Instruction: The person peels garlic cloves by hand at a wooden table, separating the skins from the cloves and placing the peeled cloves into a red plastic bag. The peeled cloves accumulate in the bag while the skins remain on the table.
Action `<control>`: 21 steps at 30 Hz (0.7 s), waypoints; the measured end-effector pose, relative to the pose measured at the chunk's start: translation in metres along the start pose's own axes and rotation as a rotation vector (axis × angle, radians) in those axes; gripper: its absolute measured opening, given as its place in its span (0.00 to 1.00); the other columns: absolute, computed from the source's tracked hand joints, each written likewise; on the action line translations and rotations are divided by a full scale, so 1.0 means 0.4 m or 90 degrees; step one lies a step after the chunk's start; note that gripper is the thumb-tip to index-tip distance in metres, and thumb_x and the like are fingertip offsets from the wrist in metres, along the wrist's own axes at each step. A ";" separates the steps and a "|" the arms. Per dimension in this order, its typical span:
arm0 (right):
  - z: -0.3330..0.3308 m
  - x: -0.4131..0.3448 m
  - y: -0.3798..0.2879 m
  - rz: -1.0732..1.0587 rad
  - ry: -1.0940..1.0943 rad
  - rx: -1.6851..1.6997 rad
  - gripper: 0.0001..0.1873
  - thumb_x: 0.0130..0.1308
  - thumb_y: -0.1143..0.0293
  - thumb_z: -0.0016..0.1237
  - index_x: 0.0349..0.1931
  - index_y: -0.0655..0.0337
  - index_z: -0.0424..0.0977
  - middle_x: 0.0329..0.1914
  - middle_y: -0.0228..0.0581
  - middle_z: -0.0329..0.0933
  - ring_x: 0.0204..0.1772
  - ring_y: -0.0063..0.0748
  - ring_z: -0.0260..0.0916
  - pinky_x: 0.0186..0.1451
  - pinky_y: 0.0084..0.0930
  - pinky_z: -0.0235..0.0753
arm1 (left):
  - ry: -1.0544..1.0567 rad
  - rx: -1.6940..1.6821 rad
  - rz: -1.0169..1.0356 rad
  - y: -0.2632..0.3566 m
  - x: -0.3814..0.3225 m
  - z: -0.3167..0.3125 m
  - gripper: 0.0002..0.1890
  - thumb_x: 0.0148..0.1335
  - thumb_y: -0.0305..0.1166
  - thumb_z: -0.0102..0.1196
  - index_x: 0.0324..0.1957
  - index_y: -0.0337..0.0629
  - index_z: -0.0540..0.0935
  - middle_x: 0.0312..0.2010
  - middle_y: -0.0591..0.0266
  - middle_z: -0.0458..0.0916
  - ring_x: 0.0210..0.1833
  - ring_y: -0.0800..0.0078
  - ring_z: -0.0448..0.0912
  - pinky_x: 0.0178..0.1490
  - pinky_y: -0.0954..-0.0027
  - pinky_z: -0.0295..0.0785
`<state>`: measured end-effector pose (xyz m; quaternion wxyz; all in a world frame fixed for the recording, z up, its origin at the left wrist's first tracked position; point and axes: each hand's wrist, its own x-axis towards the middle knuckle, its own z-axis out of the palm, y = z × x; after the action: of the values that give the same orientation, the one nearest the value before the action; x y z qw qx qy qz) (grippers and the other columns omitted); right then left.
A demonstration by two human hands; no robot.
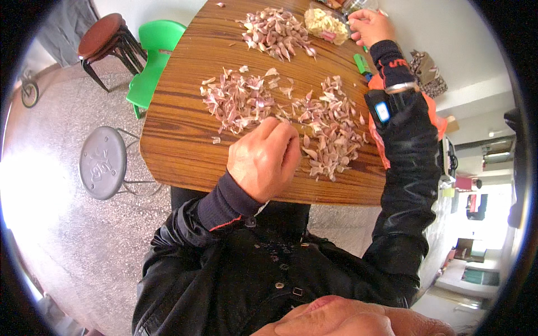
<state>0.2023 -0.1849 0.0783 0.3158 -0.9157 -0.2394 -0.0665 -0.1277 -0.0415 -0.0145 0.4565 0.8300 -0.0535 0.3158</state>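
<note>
My left hand (pixel 265 158) is curled into a loose fist above the near part of the wooden table (pixel 180 159). Its fingertips are turned away, so anything inside it is hidden. Dry garlic skins (pixel 239 103) lie in a heap just beyond it, and a second heap of skins (pixel 332 130) spreads to its right. At the far right, my right hand (pixel 372 27) has bent fingers at the edge of a clear plastic container (pixel 328 26) full of pale peeled garlic cloves. Whether those fingers pinch something cannot be made out. Unpeeled garlic cloves (pixel 275 33) are piled left of the container.
A green utility-knife-like object (pixel 360 64) lies near the right edge. Below my right forearm is an orange plastic bag (pixel 378 143). Left of the table stand a green plastic chair (pixel 155 67), a grey round stool (pixel 103 163) and stacked brown stools (pixel 101 35).
</note>
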 end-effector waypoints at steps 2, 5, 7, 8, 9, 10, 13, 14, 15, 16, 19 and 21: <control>0.018 0.051 0.028 0.075 0.024 -0.037 0.10 0.63 0.70 0.50 0.44 0.58 0.76 0.32 0.34 0.80 0.26 0.21 0.77 0.23 0.19 0.76 | 0.011 -0.003 -0.004 -0.002 0.001 -0.002 0.04 0.54 0.24 0.55 0.32 0.42 0.76 0.26 0.55 0.73 0.26 0.55 0.76 0.29 0.60 0.72; 0.040 0.071 0.031 0.118 0.053 -0.035 0.13 0.64 0.70 0.49 0.48 0.57 0.74 0.35 0.36 0.81 0.27 0.23 0.78 0.24 0.21 0.78 | -0.014 0.006 -0.028 -0.006 -0.001 -0.005 0.05 0.54 0.23 0.56 0.34 0.40 0.79 0.30 0.53 0.79 0.29 0.55 0.79 0.31 0.64 0.75; 0.043 0.053 0.014 0.162 0.074 -0.028 0.13 0.64 0.70 0.49 0.49 0.57 0.74 0.36 0.36 0.81 0.27 0.24 0.78 0.24 0.22 0.78 | -0.020 0.019 -0.032 -0.008 -0.004 -0.003 0.04 0.55 0.25 0.58 0.34 0.40 0.79 0.28 0.53 0.79 0.28 0.55 0.79 0.30 0.65 0.75; 0.044 0.036 0.001 0.123 0.062 -0.019 0.13 0.63 0.71 0.48 0.49 0.58 0.74 0.33 0.36 0.80 0.26 0.24 0.77 0.25 0.22 0.77 | -0.003 0.024 -0.016 -0.009 -0.004 -0.001 0.04 0.55 0.27 0.58 0.33 0.41 0.79 0.26 0.55 0.78 0.26 0.56 0.78 0.29 0.64 0.74; 0.038 0.018 -0.014 0.113 0.053 -0.018 0.13 0.63 0.71 0.48 0.48 0.59 0.74 0.30 0.36 0.80 0.25 0.25 0.76 0.26 0.22 0.76 | 0.013 0.027 0.000 -0.011 -0.003 0.002 0.04 0.56 0.29 0.59 0.32 0.43 0.78 0.24 0.57 0.77 0.24 0.57 0.77 0.27 0.64 0.73; 0.033 -0.009 -0.028 0.109 0.042 -0.017 0.13 0.62 0.72 0.48 0.47 0.61 0.75 0.27 0.37 0.79 0.25 0.25 0.75 0.27 0.22 0.75 | 0.018 0.026 0.008 -0.010 -0.004 0.004 0.06 0.56 0.32 0.60 0.31 0.44 0.78 0.22 0.59 0.75 0.22 0.58 0.76 0.25 0.63 0.72; 0.043 -0.114 -0.076 -0.025 -0.028 0.042 0.11 0.62 0.72 0.47 0.44 0.64 0.75 0.23 0.37 0.77 0.21 0.24 0.73 0.23 0.22 0.73 | 0.003 0.035 -0.032 -0.005 -0.009 0.003 0.06 0.56 0.32 0.61 0.29 0.44 0.78 0.22 0.58 0.77 0.22 0.59 0.77 0.25 0.64 0.71; 0.044 -0.156 -0.093 -0.059 -0.057 0.073 0.11 0.62 0.72 0.48 0.43 0.65 0.75 0.23 0.37 0.78 0.21 0.24 0.73 0.23 0.21 0.73 | -0.002 0.035 -0.042 -0.006 -0.009 0.000 0.05 0.57 0.31 0.60 0.31 0.43 0.78 0.24 0.58 0.78 0.24 0.58 0.78 0.26 0.64 0.72; 0.057 -0.198 -0.111 -0.108 -0.132 0.051 0.11 0.63 0.70 0.49 0.44 0.61 0.75 0.28 0.34 0.79 0.25 0.22 0.74 0.27 0.20 0.75 | 0.014 0.031 -0.038 -0.008 -0.006 0.003 0.05 0.57 0.30 0.59 0.32 0.43 0.78 0.24 0.58 0.78 0.25 0.58 0.78 0.27 0.64 0.72; 0.067 -0.234 -0.127 -0.158 -0.207 0.030 0.11 0.63 0.69 0.51 0.46 0.57 0.76 0.33 0.31 0.80 0.29 0.20 0.75 0.31 0.18 0.76 | 0.041 0.026 -0.028 -0.011 -0.003 0.005 0.04 0.57 0.30 0.59 0.33 0.43 0.78 0.25 0.58 0.78 0.25 0.58 0.78 0.28 0.63 0.73; 0.081 -0.393 -0.139 -0.319 -0.231 -0.034 0.06 0.58 0.73 0.53 0.36 0.60 0.77 0.30 0.34 0.78 0.32 0.24 0.75 0.36 0.22 0.74 | 0.043 0.030 -0.035 -0.013 -0.001 0.008 0.05 0.58 0.28 0.57 0.36 0.42 0.79 0.28 0.57 0.80 0.28 0.57 0.79 0.30 0.63 0.74; 0.094 -0.447 -0.139 -0.444 -0.212 -0.085 0.08 0.57 0.73 0.53 0.37 0.58 0.77 0.30 0.38 0.75 0.33 0.37 0.74 0.38 0.29 0.74 | 0.018 0.047 -0.041 -0.012 -0.002 0.009 0.04 0.58 0.28 0.57 0.36 0.42 0.78 0.29 0.57 0.80 0.29 0.57 0.80 0.30 0.64 0.74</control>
<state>0.0178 -0.1946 0.0303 0.1707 -0.7961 -0.5795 -0.0356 -0.1248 -0.0418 -0.0199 0.4365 0.8429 -0.0090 0.3146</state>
